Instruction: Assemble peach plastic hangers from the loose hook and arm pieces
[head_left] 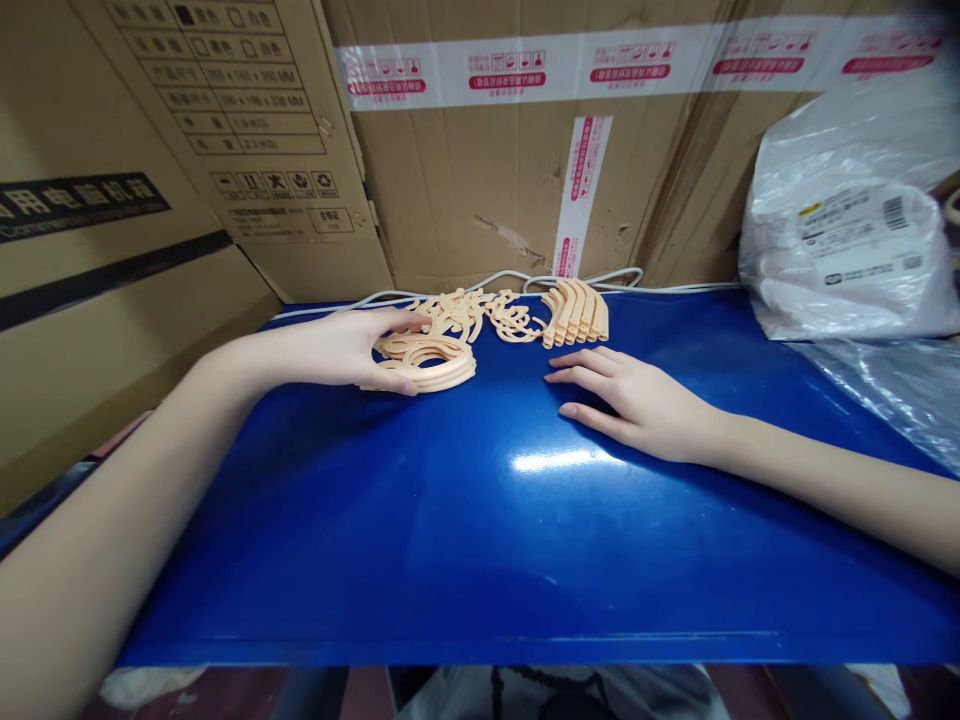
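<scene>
My left hand (352,350) lies at the back left of the blue table top (480,520), its fingers and thumb curled round a stack of curved peach-coloured plastic pieces (435,365). Behind that stack lies a loose heap of the same pieces (480,312). To the right of the heap a neat row of the curved pieces (576,312) stands on edge. My right hand (637,400) rests flat on the table just in front of that row, fingers stretched out and apart, holding nothing.
Cardboard boxes (517,170) wall in the back and left. A white cable (622,280) runs along the table's back edge. A white plastic bag with labels (847,240) sits at the right, with clear plastic film (892,385) in front of it.
</scene>
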